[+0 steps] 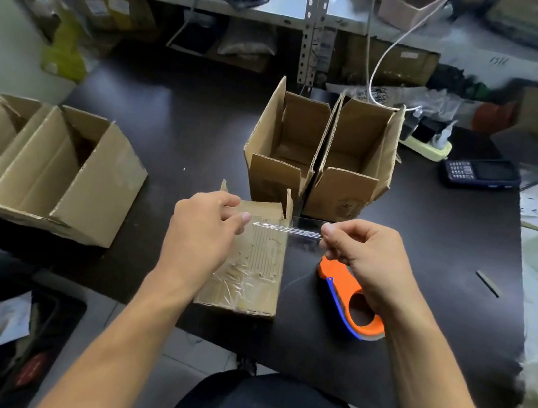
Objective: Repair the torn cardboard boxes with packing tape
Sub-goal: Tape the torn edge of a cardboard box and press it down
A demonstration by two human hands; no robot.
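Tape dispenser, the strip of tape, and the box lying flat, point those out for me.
tape dispenser [345,289]: head view, on its orange body above the handle hole.
strip of tape [286,229]: head view, mid-span between the two hands.
box lying flat [262,254]: head view, on its taped upper face.

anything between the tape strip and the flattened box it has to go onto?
Nothing visible. The left hand and right hand pinch the clear tape strip stretched just above the flattened box; the orange dispenser lies off to the right.
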